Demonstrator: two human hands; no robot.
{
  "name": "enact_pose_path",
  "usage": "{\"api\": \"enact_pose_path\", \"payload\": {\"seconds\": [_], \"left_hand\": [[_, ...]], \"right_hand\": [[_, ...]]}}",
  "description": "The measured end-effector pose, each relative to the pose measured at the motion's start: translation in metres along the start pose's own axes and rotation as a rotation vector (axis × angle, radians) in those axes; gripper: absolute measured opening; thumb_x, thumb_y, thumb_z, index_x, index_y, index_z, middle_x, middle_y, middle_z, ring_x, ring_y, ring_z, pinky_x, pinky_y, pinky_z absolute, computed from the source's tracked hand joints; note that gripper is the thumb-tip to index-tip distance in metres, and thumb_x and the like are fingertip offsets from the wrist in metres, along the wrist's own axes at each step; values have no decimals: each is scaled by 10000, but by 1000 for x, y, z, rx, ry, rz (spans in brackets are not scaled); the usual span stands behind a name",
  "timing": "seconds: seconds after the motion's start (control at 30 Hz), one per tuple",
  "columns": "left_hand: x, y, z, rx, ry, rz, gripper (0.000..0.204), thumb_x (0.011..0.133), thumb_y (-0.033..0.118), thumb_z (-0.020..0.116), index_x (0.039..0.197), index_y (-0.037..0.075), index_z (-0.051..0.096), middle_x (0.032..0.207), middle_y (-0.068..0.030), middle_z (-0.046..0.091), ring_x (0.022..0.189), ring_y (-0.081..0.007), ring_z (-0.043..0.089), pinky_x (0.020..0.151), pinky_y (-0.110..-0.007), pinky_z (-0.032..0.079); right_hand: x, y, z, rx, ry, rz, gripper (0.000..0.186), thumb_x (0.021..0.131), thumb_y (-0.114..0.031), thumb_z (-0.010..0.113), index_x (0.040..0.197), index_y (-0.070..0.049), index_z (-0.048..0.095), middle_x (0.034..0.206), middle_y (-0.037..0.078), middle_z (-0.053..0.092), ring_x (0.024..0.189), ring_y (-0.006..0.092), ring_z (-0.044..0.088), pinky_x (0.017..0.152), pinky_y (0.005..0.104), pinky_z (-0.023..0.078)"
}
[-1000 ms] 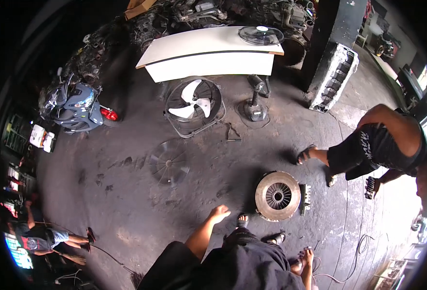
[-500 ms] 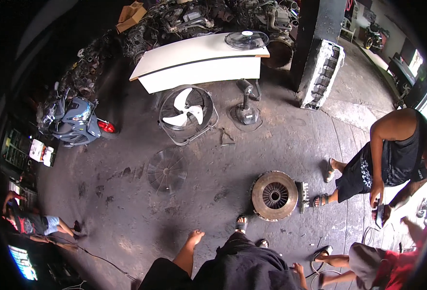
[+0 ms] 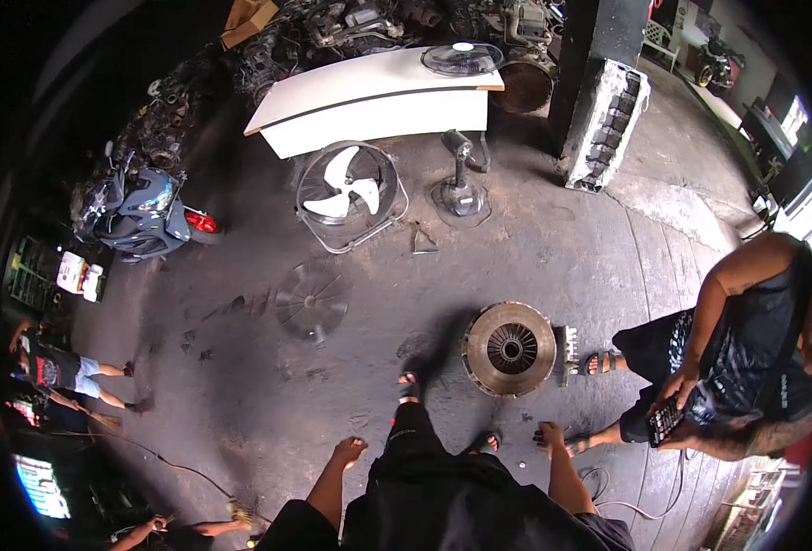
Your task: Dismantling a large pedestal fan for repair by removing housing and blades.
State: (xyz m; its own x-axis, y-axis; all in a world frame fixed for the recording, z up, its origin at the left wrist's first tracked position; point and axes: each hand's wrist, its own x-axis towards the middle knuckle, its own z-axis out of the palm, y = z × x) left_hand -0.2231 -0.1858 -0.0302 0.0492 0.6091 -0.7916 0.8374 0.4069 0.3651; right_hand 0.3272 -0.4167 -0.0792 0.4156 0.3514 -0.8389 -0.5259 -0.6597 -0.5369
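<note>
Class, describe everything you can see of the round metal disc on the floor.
The round, brownish-grey metal disc has a broad, flat, worn-looking outer ring, a darker centre of narrow radial fins, and a small round opening in the middle. Its outer edge looks uneven. It lies flat on the dark grey, stained floor, ahead of the person's feet and slightly to the right. A slotted grey metal block stands close to its right; whether they touch is unclear. No hand touches it.

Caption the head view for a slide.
Left hand and right hand apart from a clutch pressure plate on a workshop floor, white-bladed fan beyond.
</note>
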Motion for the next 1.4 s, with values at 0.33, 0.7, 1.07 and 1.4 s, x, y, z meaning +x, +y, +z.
{"api": "enact_pose_path", "payload": {"seconds": [0.33,0.7,1.07,1.4], "left_hand": [[50,-65,-138,-372,-89,-455,314,833,347,686,1036,107,673,915,-81,670,676,-184,625,535,-371,494],[248,115,-340,-190,359,216,325,827,151,693,1119,52,589,920,-120,666,784,-211,648,663,-336,533],[291,328,-350,-207,472,423,761,812,112,708,1448,92,292,1089,-137,571,796,-229,610,742,-331,510],[644,474,-441,89,618,712,318,830,133,695,1110,18,600,988,-132,648,898,-289,630,777,-400,499]], "right_hand": [[-16,19,82,-239,217,358,140,930,-205,501,1009,-125,585,823,91,615,652,240,633,547,406,524],[12,-194,339,-246,-79,-323,308,866,-189,580,1077,32,613,887,149,688,756,194,668,683,319,526],[212,-447,528,-536,-70,-737,292,837,-164,621,1079,-1,609,903,204,673,892,326,670,783,379,519],[478,-587,826,-568,-381,-1285,360,770,-145,663,1107,-35,597,1077,180,619,1057,369,539,904,445,452]]}}
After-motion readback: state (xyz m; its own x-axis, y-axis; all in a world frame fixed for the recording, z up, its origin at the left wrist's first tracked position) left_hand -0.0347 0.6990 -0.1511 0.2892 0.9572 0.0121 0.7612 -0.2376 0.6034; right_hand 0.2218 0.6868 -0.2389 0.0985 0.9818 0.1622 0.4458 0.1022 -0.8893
